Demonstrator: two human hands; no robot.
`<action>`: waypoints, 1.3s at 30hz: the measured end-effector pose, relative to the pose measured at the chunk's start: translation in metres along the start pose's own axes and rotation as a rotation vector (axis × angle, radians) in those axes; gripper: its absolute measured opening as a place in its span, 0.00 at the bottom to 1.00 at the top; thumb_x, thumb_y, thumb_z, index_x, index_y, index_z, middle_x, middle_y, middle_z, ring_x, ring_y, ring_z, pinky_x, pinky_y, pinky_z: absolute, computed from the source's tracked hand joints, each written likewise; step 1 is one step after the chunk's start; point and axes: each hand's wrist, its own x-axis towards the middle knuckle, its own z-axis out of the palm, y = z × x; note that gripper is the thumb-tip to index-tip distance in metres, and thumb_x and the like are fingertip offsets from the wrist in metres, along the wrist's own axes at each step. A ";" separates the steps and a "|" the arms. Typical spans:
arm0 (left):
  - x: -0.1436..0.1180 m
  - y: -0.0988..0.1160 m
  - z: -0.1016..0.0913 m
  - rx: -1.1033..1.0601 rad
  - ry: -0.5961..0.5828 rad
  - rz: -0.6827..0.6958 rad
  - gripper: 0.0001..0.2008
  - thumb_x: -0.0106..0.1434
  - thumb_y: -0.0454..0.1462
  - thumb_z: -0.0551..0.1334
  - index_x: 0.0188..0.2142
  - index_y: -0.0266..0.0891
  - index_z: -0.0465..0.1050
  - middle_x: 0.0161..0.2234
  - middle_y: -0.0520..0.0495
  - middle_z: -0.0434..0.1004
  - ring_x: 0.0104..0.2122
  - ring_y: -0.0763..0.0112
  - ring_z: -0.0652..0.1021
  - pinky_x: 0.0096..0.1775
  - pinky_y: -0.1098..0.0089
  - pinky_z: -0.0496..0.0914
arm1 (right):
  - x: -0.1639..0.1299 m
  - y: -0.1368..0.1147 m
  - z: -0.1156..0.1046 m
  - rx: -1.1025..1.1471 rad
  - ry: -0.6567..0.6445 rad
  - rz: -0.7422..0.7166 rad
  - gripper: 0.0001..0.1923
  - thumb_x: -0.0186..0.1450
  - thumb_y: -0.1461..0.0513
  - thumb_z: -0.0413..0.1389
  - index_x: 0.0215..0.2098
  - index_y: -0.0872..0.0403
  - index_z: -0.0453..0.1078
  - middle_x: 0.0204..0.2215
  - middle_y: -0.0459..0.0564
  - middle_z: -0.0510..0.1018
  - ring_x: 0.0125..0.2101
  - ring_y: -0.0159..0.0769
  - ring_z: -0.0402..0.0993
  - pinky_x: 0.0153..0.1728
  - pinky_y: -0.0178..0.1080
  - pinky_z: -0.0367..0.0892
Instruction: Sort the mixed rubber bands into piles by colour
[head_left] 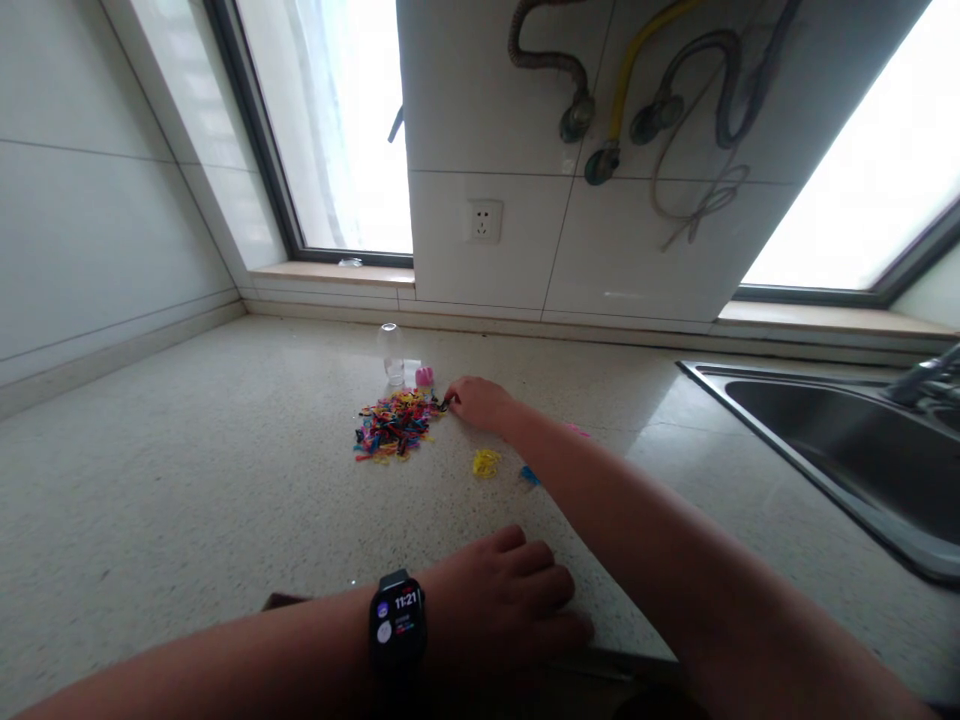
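A heap of mixed-colour small rubber bands [396, 425] lies on the speckled counter. At its right edge, my right hand [480, 402] pinches with thumb and fingertips at some black rubber bands [444, 404]. To the right of the heap sits a small group of yellow rubber bands [486, 463]. Blue rubber bands [530, 475] show partly behind my right forearm, and a bit of pink [577, 430] shows beyond it. My left hand [517, 595], wearing a watch on its wrist, rests at the counter's near edge with fingers curled in and nothing visible in them.
Behind the heap stand a clear plastic bottle [391, 355] and a pink cap [424, 376]. A steel sink [825, 420] with a tap is set into the counter at right. The tiled wall carries a socket [485, 221] and hoses, between two windows.
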 end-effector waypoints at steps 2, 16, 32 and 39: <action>0.000 0.000 0.000 0.004 -0.003 -0.006 0.13 0.73 0.41 0.53 0.51 0.38 0.67 0.40 0.46 0.69 0.39 0.64 0.68 0.38 0.61 0.61 | 0.000 -0.002 -0.001 -0.001 0.002 0.008 0.14 0.67 0.59 0.53 0.47 0.52 0.77 0.47 0.53 0.79 0.47 0.40 0.74 0.43 0.36 0.65; 0.000 0.001 -0.001 0.011 -0.009 -0.009 0.12 0.73 0.41 0.52 0.51 0.38 0.67 0.40 0.46 0.68 0.39 0.63 0.67 0.38 0.60 0.61 | -0.005 -0.004 -0.009 0.102 0.085 -0.036 0.09 0.66 0.60 0.56 0.41 0.53 0.77 0.41 0.50 0.81 0.42 0.36 0.75 0.40 0.34 0.63; 0.000 0.001 -0.002 0.001 -0.012 -0.012 0.12 0.73 0.40 0.52 0.51 0.39 0.67 0.40 0.46 0.69 0.39 0.63 0.67 0.38 0.60 0.61 | -0.074 0.031 -0.050 0.472 0.243 -0.069 0.09 0.65 0.60 0.58 0.37 0.58 0.76 0.31 0.48 0.77 0.27 0.28 0.67 0.31 0.33 0.59; 0.000 0.001 0.000 -0.030 -0.027 -0.035 0.13 0.70 0.40 0.56 0.52 0.39 0.67 0.40 0.46 0.70 0.40 0.63 0.67 0.40 0.60 0.61 | -0.148 0.095 -0.050 0.611 0.232 0.126 0.17 0.63 0.51 0.58 0.39 0.57 0.75 0.27 0.48 0.74 0.25 0.29 0.63 0.27 0.34 0.58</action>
